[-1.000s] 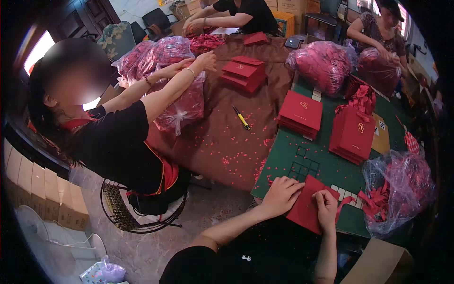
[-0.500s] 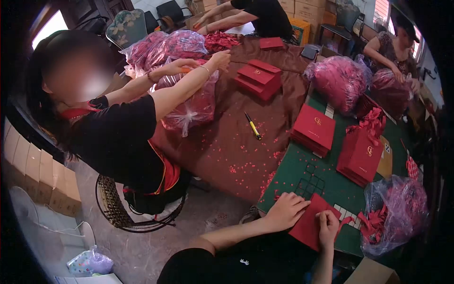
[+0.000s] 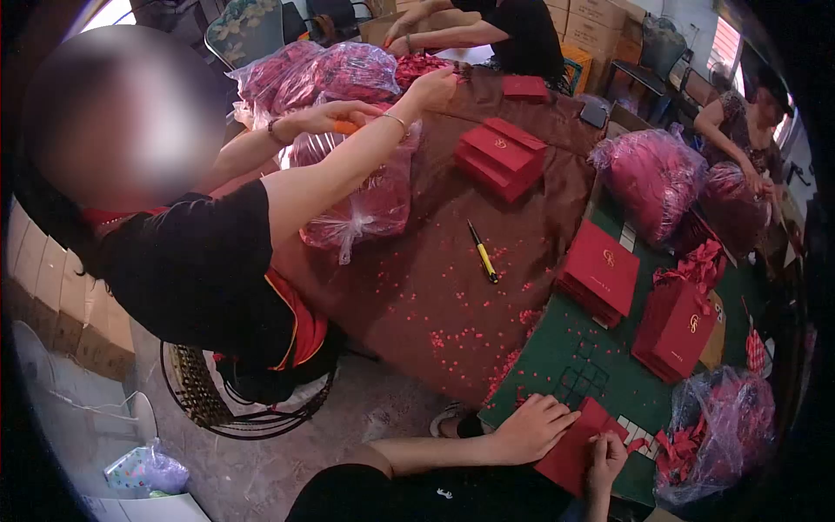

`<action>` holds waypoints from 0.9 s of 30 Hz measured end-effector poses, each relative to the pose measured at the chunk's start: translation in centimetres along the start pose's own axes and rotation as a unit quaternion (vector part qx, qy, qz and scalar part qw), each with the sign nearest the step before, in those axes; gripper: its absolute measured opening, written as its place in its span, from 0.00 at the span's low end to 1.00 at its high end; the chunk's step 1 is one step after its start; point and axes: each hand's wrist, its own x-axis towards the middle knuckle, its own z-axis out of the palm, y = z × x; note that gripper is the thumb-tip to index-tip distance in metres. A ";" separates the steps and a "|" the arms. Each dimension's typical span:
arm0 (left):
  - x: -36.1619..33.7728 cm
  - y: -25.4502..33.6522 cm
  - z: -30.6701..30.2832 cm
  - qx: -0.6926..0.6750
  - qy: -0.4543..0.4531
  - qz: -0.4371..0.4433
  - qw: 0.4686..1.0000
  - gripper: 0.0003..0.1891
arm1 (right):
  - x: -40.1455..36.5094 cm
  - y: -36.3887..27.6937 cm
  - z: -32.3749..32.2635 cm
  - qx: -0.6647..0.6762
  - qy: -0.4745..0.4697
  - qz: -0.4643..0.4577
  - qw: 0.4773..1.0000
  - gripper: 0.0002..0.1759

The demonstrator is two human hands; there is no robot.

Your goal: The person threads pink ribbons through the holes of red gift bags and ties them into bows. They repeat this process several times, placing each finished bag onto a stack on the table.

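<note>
A red paper bag [image 3: 574,452] lies tilted at the near edge of the green table, between my hands. My left hand [image 3: 537,428] rests with its fingers over the bag's upper left edge. At the bag's right side, my right hand [image 3: 606,461] is closed, thumb and fingers pinched together near a red ribbon [image 3: 639,444]. What exactly sits between those fingertips is too small to tell. Beyond the bag are a stack of red bags [image 3: 600,274] with gold print and another stack [image 3: 674,337] with ribbons on top.
A yellow-black pen [image 3: 483,252] and red bits lie on the brown cloth [image 3: 409,296]. More red bags [image 3: 502,158] stand farther back. A plastic bag of ribbons [image 3: 726,426] is at right. A person [image 3: 191,261] reaches across from the left; two others work farther off.
The view has shifted, so the table items appear lower and farther right. My hands remain at the red bag. The person at left has their hand farther over the cloth.
</note>
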 end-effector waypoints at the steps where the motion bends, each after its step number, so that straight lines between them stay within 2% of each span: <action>1: -0.1 -0.1 0.1 -0.005 -0.001 0.004 1.000 0.20 | 0.0 0.7 -0.2 0.022 0.013 -0.024 0.999 0.11; 5: -0.1 -0.1 0.2 0.013 0.006 0.014 1.000 0.20 | -0.1 1.1 -0.7 -0.012 0.012 -0.031 0.999 0.12; 7: -0.1 -0.1 -0.1 0.007 0.005 0.011 1.000 0.20 | -0.3 0.5 -1.1 -0.002 -0.013 0.033 0.999 0.13; 11: -0.3 -0.2 0.4 0.000 0.010 0.013 1.000 0.21 | -0.3 1.6 -0.7 -0.019 0.033 -0.011 0.999 0.14; 13: -0.3 -0.3 0.3 0.003 0.008 0.014 1.000 0.22 | -0.3 0.4 -0.6 -0.010 0.034 0.052 0.998 0.14; 14: -0.4 -0.3 0.3 0.001 0.004 0.017 1.000 0.22 | -0.2 -0.1 -0.4 -0.014 0.029 0.053 0.998 0.14; 19: -0.3 -0.3 -0.1 0.007 0.007 0.023 1.000 0.22 | 0.1 -1.8 0.7 -0.041 0.028 -0.039 0.998 0.14; 24: -0.5 -0.5 0.2 -0.012 0.024 0.013 1.000 0.23 | 0.1 -1.9 0.3 -0.064 0.014 -0.045 0.997 0.14; 27: -0.5 -0.3 -0.1 -0.010 0.019 0.012 1.000 0.23 | 0.0 -3.0 0.4 -0.069 0.035 0.019 0.997 0.16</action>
